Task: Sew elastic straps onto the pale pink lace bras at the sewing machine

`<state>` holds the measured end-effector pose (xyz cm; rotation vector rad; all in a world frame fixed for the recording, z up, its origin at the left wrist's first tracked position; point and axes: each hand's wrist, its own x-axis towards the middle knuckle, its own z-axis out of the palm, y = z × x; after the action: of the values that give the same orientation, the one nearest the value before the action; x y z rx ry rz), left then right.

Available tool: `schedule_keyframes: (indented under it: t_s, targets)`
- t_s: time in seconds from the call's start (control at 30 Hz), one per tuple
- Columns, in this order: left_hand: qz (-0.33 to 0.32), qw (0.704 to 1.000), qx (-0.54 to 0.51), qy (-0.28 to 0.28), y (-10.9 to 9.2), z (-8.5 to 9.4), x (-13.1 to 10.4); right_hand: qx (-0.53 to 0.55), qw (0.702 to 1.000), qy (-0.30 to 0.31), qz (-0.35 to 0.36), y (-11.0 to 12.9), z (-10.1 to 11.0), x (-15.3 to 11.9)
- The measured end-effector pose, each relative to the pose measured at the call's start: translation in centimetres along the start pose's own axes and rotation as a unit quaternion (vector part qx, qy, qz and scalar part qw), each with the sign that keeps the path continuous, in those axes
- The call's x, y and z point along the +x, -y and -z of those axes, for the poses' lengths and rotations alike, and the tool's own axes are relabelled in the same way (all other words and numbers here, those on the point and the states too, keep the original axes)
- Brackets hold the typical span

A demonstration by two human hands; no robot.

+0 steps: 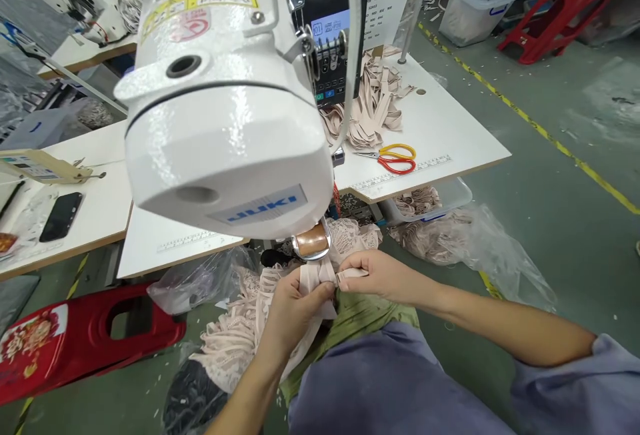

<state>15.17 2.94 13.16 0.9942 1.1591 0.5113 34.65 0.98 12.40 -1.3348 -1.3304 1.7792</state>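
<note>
My left hand [293, 311] and my right hand [383, 275] pinch a narrow beige elastic strap [327, 275] between them, low over my lap. The strap belongs to a beige lace garment [235, 338] that hangs down to my left. A white JUKI sewing machine [220, 101] fills the view above the hands, and its head hides the needle area. A shiny metal part [311, 243] under the machine sits just above the strap.
Red and yellow scissors [395, 158] and a heap of beige straps [373, 108] lie on the white table [450, 135]. Bags of lace pieces [450, 235] sit under it. A red stool [85, 338] stands at the left, a phone [61, 216] on the left table.
</note>
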Motion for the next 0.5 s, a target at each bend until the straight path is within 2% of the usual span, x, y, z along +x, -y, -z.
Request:
schedule_keyframes:
  t_s: [0.13, 0.23, 0.33, 0.4, 0.5]
  targets:
    - [-0.011, 0.999, -0.042, -0.033, 0.3, -0.5, 0.4, 0.006, 0.999, -0.033, 0.003, -0.1, -0.4, -0.1]
    - [-0.039, 0.996, -0.044, -0.067, 0.6, -0.9, 0.5, -0.075, 0.992, -0.084, 0.057, 0.2, -0.8, -0.1]
    - [-0.053, 0.994, -0.003, -0.093, 0.7, -0.9, -0.1, -0.162, 0.973, -0.117, 0.118, 0.7, -1.1, -0.1]
    - [-0.053, 0.995, -0.002, -0.086, 1.3, -0.6, -1.0, -0.177, 0.969, -0.11, 0.134, 1.1, -1.0, -0.1]
    - [-0.103, 0.986, -0.103, -0.076, 3.3, -0.2, -2.4, -0.074, 0.994, -0.037, 0.076, 2.0, -0.3, 0.1]
